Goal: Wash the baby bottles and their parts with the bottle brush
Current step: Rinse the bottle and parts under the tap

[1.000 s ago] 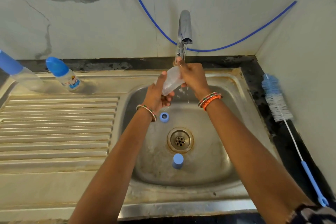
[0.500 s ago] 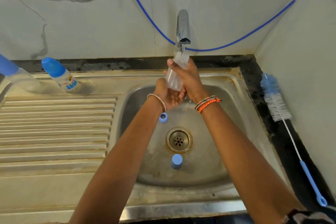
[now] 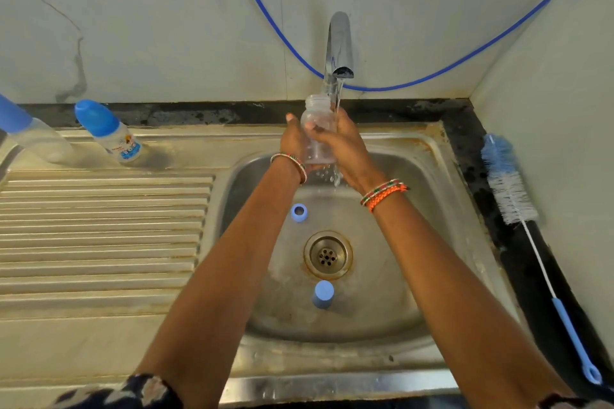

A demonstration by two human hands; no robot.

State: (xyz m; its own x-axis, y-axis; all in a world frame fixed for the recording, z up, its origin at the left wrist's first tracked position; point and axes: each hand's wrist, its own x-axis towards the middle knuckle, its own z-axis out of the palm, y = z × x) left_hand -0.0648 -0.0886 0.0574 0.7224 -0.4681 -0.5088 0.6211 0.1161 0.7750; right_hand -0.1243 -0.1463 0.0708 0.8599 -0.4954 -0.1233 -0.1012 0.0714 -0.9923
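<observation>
we see the steel sink (image 3: 442,156) with its tap (image 3: 339,43) running; the bottle brush (image 3: 511,196) lies along the right counter; over the basin our left hand (image 3: 294,139) and right hand (image 3: 345,146) both wrap the clear bottle (image 3: 317,129), upright under the stream; a blue ring (image 3: 299,212) and blue cap (image 3: 323,294) sit in the basin

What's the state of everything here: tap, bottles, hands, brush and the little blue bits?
Tap: running.
Clear bottle: uncapped, upright, held beside the stream.
Left hand: grips the clear bottle.
Right hand: grips the clear bottle.
Blue ring: loose in the sink.
Blue cap: loose in the sink.
Capped bottle: standing, capped.
Bottle brush: lying unused on the counter.
</observation>
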